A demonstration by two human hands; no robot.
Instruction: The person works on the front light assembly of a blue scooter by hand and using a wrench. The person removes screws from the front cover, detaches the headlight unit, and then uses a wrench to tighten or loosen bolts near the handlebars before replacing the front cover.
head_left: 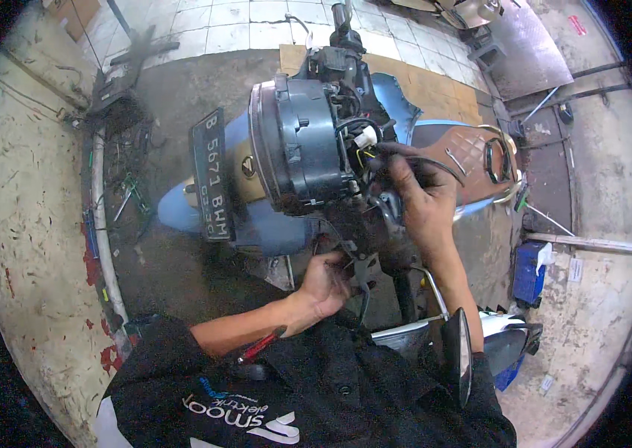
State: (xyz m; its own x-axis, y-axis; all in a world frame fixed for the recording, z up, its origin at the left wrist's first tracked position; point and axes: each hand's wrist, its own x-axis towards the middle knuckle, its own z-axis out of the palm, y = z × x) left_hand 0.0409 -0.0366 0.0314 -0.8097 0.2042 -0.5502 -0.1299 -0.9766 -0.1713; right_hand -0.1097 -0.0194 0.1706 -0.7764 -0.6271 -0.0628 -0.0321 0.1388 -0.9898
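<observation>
A light-blue scooter [279,231] stands before me with its round headlight unit [308,142] exposed from behind. My right hand [429,198] is behind that unit, fingers closed on dark wires of the wiring harness. Beside its fingertips show a white connector [365,137] and thin yellow wires. Lower down, my left hand [323,284] is closed at a dark bracket [363,269] under the headlight; its fingertips are partly hidden, so what it grips is unclear. A licence plate [213,175] is mounted on the front.
The brown quilted seat [473,153] carries a wrench [454,160] and a dark curved part. Near me on the right are a mirror [462,358] and a second, white vehicle. A blue tissue box [529,272] is at the right wall. Tools lie along the left wall.
</observation>
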